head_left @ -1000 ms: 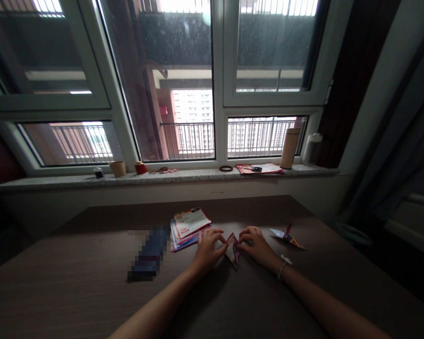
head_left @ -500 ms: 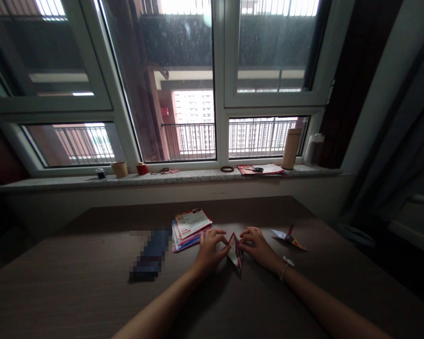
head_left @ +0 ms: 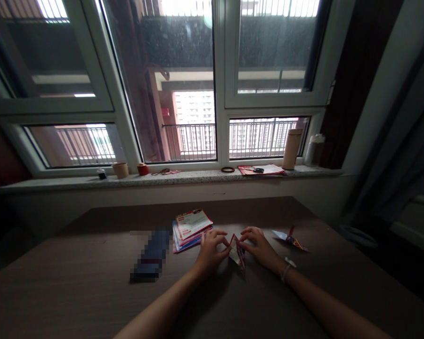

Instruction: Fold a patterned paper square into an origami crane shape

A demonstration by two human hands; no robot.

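Pinching folded paper (head_left: 238,253) on dark wood table (head_left: 74,282); cluttered windowsill (head_left: 191,177) beyond.

Nothing legible here tbh. The top sheet on the stack of leaflets (head_left: 192,223) has a red header and lines of print, but it's way too small and blurry to make out. Same for the folded paper (head_left: 237,253) and the red papers (head_left: 262,169) on the windowsill (head_left: 183,178): colours and pattern only, no readable words or numbers.
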